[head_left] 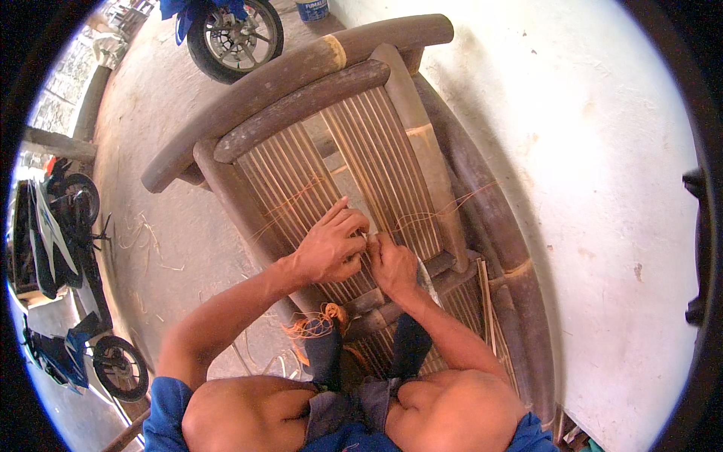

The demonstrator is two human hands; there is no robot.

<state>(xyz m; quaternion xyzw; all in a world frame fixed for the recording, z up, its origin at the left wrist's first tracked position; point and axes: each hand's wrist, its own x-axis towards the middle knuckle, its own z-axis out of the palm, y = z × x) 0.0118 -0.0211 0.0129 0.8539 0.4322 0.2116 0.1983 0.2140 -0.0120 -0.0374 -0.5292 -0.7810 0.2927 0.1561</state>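
Note:
A brown bamboo chair with thick pole framing stands in front of me. Its slatted panel has a long gap between two groups of thin bamboo slats. Over that gap my left hand is closed, fingers curled and pinched at the tips. Beside it, my right hand is closed too, thumb and fingers pressed together and nearly meeting the left. A small pale bit shows between the fingertips, too small to name. Thin orange strands lie across the slats, and an orange bundle of strands sits by my left leg.
A white wall rises close along the right. A blue motorcycle's wheel stands beyond the chair, near a bucket. More motorcycles are parked at the left. Loose strips lie on the concrete floor.

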